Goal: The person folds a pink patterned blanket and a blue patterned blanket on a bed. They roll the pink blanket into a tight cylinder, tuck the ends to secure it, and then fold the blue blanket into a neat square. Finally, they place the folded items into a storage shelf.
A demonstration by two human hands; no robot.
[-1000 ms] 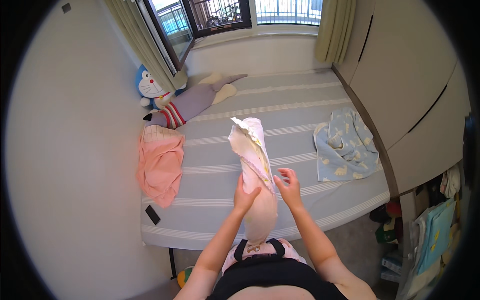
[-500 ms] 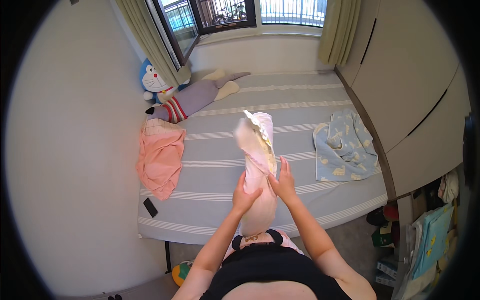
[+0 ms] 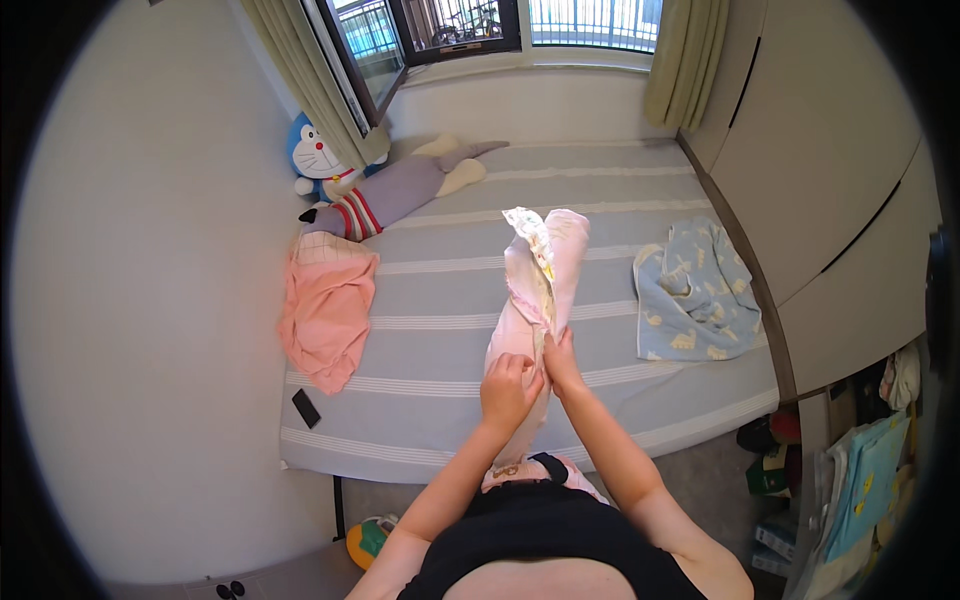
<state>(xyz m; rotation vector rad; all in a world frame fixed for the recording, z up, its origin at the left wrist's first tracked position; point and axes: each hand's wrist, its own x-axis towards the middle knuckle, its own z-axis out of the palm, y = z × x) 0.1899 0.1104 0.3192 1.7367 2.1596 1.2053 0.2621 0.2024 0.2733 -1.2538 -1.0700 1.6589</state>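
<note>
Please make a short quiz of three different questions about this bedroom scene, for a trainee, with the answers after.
1. True or false: both hands grip the pale pink garment above the bed.
2. Which thing lies on the bed at the person's right?
A. salmon-pink cloth
B. light blue patterned blanket
C. small black phone
3. Fill in: the blue cat plush toy sits in the corner beside the ______.

Key
1. True: the left hand and the right hand pinch the garment close together, over the striped grey mattress.
2. B: the light blue patterned blanket; the salmon-pink cloth and the small black phone lie at the left.
3. Curtain, by the blue cat plush toy.
</note>
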